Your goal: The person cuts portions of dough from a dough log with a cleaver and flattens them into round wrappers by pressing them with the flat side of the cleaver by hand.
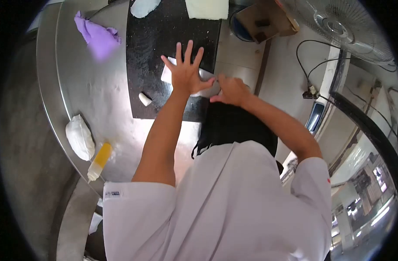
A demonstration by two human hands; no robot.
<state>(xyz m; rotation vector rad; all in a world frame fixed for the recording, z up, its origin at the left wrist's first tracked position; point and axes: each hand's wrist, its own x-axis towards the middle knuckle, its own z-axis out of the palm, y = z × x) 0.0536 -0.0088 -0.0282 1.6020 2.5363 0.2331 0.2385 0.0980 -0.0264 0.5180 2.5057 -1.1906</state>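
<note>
The right hand (234, 90) is curled round the near end of a broad metal blade (211, 91), cleaver-like, its fist hiding whatever handle there is; the left hand (188, 78) grips nothing, fingers splayed and palm seemingly laid on the blade's flat. The blade lies low over the black cutting board (142, 48), near its lower right edge, its long axis running from the fist, between three and four o'clock, to a far end pointing between nine and ten. It should handle as stiff and fairly weighty, slick on its face and risky along the edges, so the fist end is the place to hold, with only a flat palm on top. Whether the white patch by its far end is glare or dough beneath, I cannot tell. At eight o'clock on the board, well apart from both hands, sits a small white dough piece (144, 99), its long axis tilted from eleven to five; it looks light, soft and easily dented, best lifted by its long sides. Farther out on the steel counter (77, 56), a purple cloth (101, 37) lies at ten o'clock and a squeeze bottle (100, 161) between seven and eight.
</note>
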